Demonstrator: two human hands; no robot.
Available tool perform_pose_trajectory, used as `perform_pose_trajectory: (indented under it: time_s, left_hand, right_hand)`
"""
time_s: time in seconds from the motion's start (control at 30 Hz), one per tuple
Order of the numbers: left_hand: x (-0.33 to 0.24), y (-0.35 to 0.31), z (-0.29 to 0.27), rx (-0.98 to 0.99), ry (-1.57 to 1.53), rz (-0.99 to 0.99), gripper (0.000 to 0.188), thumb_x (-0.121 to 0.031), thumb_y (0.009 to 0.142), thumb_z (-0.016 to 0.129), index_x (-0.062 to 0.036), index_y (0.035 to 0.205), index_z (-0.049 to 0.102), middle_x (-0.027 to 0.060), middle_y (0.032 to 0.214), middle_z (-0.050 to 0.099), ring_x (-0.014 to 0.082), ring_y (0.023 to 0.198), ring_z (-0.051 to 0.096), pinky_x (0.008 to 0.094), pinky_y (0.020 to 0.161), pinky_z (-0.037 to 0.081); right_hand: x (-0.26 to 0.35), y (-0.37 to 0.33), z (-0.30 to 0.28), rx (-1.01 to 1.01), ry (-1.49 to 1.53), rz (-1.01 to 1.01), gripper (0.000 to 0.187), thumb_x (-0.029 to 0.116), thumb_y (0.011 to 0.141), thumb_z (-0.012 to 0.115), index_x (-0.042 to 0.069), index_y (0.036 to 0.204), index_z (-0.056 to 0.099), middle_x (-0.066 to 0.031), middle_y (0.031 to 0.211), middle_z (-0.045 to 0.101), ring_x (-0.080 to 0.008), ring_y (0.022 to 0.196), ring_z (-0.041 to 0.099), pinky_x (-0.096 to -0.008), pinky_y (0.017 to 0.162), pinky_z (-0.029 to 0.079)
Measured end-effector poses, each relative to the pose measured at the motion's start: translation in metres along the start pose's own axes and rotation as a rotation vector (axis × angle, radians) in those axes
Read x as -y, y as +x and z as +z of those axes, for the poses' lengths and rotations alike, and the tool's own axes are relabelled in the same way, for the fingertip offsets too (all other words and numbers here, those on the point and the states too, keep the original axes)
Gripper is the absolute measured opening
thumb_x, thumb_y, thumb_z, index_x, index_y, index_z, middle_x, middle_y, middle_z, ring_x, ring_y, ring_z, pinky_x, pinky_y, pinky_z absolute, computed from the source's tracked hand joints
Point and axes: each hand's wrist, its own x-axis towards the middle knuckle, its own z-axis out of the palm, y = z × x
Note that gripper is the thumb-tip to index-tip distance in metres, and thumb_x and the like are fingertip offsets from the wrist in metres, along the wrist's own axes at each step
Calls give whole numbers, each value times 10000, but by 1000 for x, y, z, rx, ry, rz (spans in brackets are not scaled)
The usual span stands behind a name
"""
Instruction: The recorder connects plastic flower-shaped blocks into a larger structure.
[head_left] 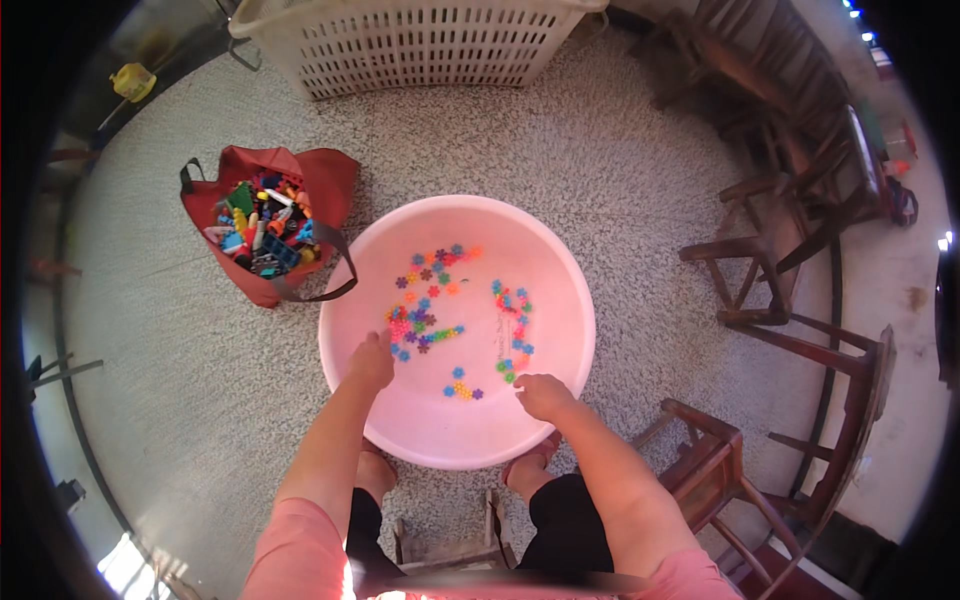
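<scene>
A wide pink plastic basin [460, 435] stands on the floor before me, with small flower-shaped plastic pieces lying in it. My left hand [373, 362] reaches over its left side, fingertips at a dense multicoloured pile of flower pieces [400, 327]; whether it grips one is hidden. On the right, my right hand [546, 397] is closed, fingers bent together beside a green flower piece [510, 378] at the near end of a curved row of flower pieces [522, 320]. What its fingers hold is too small to make out. A little group of yellow, blue and purple flower pieces [462, 390] lies between both hands.
Left of the basin sits a red cloth bag [330, 185] full of mixed toy parts, its dark handle near the rim. A white slatted plastic basket [420, 50] stands at the back. Wooden chairs [800, 220] and a wooden stool [700, 460] are on the right.
</scene>
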Motion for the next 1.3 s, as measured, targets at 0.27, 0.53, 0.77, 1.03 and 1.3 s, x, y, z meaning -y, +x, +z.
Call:
perform_pose_trajectory:
  time_s: [0.27, 0.53, 0.77, 1.03, 1.3]
  left_hand:
    - [-47, 44, 38, 52, 122, 31, 605, -270, 732, 630, -266, 1270, 354, 70, 1421, 44, 356, 1263, 186, 618, 880, 328]
    - [-14, 28, 120, 18, -92, 15, 353, -115, 720, 556, -76, 1067, 507, 163, 1234, 327, 330, 939, 535, 387, 776, 478]
    - [-59, -53, -16, 314, -1273, 105, 586, 72, 650, 505, -43, 1216, 402, 157, 1247, 355, 266, 753, 588, 349, 561, 483]
    - [-87, -190, -102, 452, -1412, 593, 626, 93, 688, 526, -65, 1272, 361, 132, 1116, 455, 235, 798, 582, 286, 599, 480]
    - [-95, -289, -106, 424, -1588, 730, 339, -116, 775, 636, -23, 1068, 494, 75, 956, 556, 157, 789, 585, 241, 628, 481]
  right_hand:
    - [6, 32, -6, -28, 45, -132, 236, 195, 795, 514, 78, 994, 567, -158, 921, 600, -309, 904, 563, -397, 792, 437]
    - [23, 17, -21, -18, -116, -153, 251, 213, 796, 513, 90, 1010, 563, -156, 925, 601, -304, 898, 569, -403, 789, 440]
    - [59, -21, -54, -196, 20, -312, 306, 256, 795, 533, 100, 1057, 564, -161, 923, 604, -291, 864, 583, -375, 775, 453]
    - [115, -141, -87, -138, 973, -407, 307, 196, 858, 510, 45, 1124, 520, -24, 812, 580, -78, 647, 539, -227, 583, 450]
    - [130, -232, -69, -517, 1017, -750, 233, 141, 809, 599, 0, 990, 559, -25, 715, 588, -54, 634, 519, -222, 570, 429]
